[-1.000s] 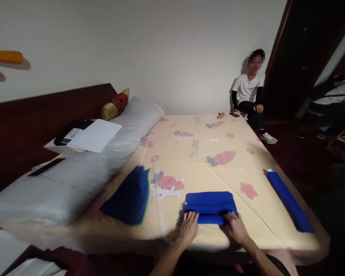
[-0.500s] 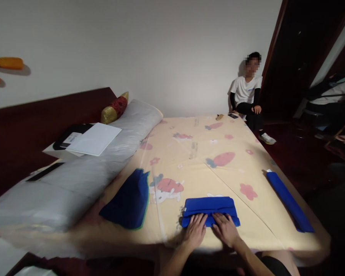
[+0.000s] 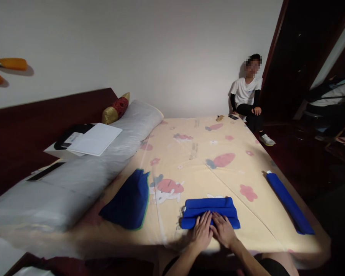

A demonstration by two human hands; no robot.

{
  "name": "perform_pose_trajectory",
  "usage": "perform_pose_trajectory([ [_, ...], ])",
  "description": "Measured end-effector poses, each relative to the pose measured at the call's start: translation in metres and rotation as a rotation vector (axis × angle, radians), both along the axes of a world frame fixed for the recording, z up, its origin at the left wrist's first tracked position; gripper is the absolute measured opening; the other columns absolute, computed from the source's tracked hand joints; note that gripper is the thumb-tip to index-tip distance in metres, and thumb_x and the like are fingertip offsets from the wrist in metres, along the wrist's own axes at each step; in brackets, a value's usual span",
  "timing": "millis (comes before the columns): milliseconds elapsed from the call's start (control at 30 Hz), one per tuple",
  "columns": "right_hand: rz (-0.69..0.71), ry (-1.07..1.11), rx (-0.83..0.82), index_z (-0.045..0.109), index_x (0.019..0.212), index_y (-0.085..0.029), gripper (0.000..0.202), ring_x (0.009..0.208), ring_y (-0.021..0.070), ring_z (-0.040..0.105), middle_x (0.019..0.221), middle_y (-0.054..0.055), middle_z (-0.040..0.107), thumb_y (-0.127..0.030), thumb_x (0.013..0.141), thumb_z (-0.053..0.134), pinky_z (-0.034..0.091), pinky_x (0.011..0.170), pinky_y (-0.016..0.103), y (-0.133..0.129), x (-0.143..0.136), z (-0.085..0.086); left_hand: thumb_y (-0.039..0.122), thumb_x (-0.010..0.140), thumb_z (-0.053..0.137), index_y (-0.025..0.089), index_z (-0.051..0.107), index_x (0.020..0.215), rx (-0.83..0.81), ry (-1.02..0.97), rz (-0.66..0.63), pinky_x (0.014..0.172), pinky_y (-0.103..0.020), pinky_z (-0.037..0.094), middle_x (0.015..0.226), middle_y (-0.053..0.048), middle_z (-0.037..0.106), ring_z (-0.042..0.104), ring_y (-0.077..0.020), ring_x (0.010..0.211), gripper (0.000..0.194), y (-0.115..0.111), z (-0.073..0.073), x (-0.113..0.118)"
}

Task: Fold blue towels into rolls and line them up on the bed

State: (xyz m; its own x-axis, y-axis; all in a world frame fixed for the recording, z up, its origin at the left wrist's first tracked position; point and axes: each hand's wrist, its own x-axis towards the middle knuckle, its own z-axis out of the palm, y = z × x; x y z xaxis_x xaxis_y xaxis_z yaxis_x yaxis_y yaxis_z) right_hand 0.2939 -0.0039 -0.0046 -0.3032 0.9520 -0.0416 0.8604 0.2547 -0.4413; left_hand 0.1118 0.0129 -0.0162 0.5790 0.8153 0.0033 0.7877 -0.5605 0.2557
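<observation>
A blue cloth (image 3: 192, 205), folded into a flat rectangle with a small white tag at its left edge, lies near the front edge of the bed. My left hand (image 3: 202, 231) rests flat on its near part, fingers extended. Beside it, almost touching, my right hand (image 3: 223, 231) also presses on the cloth with straight fingers. A dark blue cloth with a green edge (image 3: 129, 201) is spread out to the left. Toward the right edge lies a long, narrow rolled or folded blue cloth (image 3: 289, 203).
The bed (image 3: 184, 161) has a patterned cover. A long grey cushion (image 3: 83, 180) along the left bears a white board (image 3: 96, 138); a red-gold pillow (image 3: 116, 109) is behind. A person (image 3: 247, 92) sits at the far right corner, near a phone (image 3: 233, 117).
Both hands have come closer together near the middle of the blue cloth, my left hand moving right. The near fold now lies flatter and wider.
</observation>
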Motion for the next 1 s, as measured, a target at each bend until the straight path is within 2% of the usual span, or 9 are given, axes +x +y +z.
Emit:
perform_pose_trajectory([
  [200,-0.245,-0.129,0.071,0.049,0.140,-0.022,0.059,0.140,0.0253,0.035,0.148,0.007,0.041,-0.057,0.097,0.028,0.029,0.112,0.049,-0.010,0.082,-0.025,0.049,0.098,0.033,0.023,0.035,0.149,0.119,0.107,0.108,0.112,-0.050,0.027,0.153,-0.008,0.037,0.036,-0.0268,0.139,0.057,0.012,0.004,-0.092],
  [267,-0.320,-0.168,0.108,0.051,0.139,-0.021,0.059,0.140,0.0267,0.034,0.149,0.007,0.039,-0.056,0.096,0.030,0.031,0.110,0.049,-0.017,0.096,-0.032,0.047,0.098,0.034,0.022,0.038,0.147,0.170,0.121,0.147,0.113,-0.052,0.025,0.152,-0.009,0.038,0.035,-0.0283,0.139,0.056,0.009,0.005,-0.107],
  [367,-0.298,-0.146,0.155,0.052,0.138,-0.021,0.057,0.141,0.0249,0.033,0.152,0.007,0.034,-0.052,0.099,0.025,0.030,0.111,0.047,-0.021,0.076,-0.027,0.037,0.098,0.033,0.020,0.032,0.150,0.153,0.096,0.123,0.113,-0.050,0.025,0.154,-0.009,0.033,0.032,-0.0269,0.141,0.055,0.000,0.007,-0.087],
  [500,-0.054,-0.040,0.071,0.044,0.143,-0.026,0.057,0.141,0.0204,0.033,0.152,0.003,0.035,-0.053,0.100,0.019,0.028,0.114,0.043,-0.011,0.017,-0.005,0.034,0.093,0.038,0.021,0.018,0.154,-0.029,0.022,-0.069,0.117,-0.046,0.022,0.159,-0.004,0.022,0.023,-0.0227,0.145,0.066,-0.004,0.012,-0.026],
  [567,0.001,-0.026,0.003,0.042,0.145,-0.026,0.060,0.142,0.0210,0.032,0.151,0.003,0.036,-0.056,0.099,0.018,0.027,0.115,0.045,-0.005,0.003,0.003,0.034,0.087,0.044,0.023,0.019,0.154,-0.106,0.013,-0.098,0.118,-0.048,0.018,0.160,-0.001,0.019,0.020,-0.0232,0.146,0.072,0.000,0.015,-0.011],
  [633,-0.034,-0.049,-0.029,0.043,0.144,-0.025,0.062,0.142,0.0222,0.030,0.150,0.004,0.037,-0.058,0.098,0.018,0.025,0.115,0.046,-0.001,0.011,0.003,0.030,0.080,0.048,0.024,0.023,0.153,-0.158,0.048,-0.047,0.118,-0.051,0.017,0.160,0.000,0.018,0.019,-0.0246,0.146,0.078,0.007,0.018,-0.017],
  [867,-0.330,-0.199,0.036,0.046,0.143,-0.024,0.057,0.142,0.0237,0.030,0.152,0.004,0.035,-0.054,0.097,0.027,0.030,0.112,0.048,-0.019,0.103,-0.027,0.022,0.074,0.048,0.019,0.036,0.148,-0.030,0.141,0.172,0.117,-0.057,0.013,0.157,-0.007,0.027,0.025,-0.0283,0.144,0.076,0.017,0.023,-0.107],
  [933,-0.365,-0.178,0.099,0.045,0.143,-0.025,0.057,0.142,0.0239,0.032,0.151,0.005,0.036,-0.054,0.098,0.026,0.032,0.110,0.048,-0.022,0.108,-0.028,0.019,0.074,0.047,0.018,0.038,0.147,0.020,0.130,0.186,0.116,-0.058,0.013,0.156,-0.008,0.029,0.025,-0.0289,0.144,0.074,0.011,0.022,-0.107],
  [1000,-0.366,-0.128,0.147,0.045,0.143,-0.025,0.057,0.141,0.0235,0.034,0.151,0.006,0.037,-0.053,0.099,0.023,0.033,0.109,0.047,-0.018,0.098,-0.023,0.017,0.074,0.045,0.017,0.036,0.148,0.031,0.097,0.144,0.116,-0.056,0.016,0.157,-0.008,0.027,0.024,-0.0277,0.145,0.075,0.006,0.023,-0.090],
])
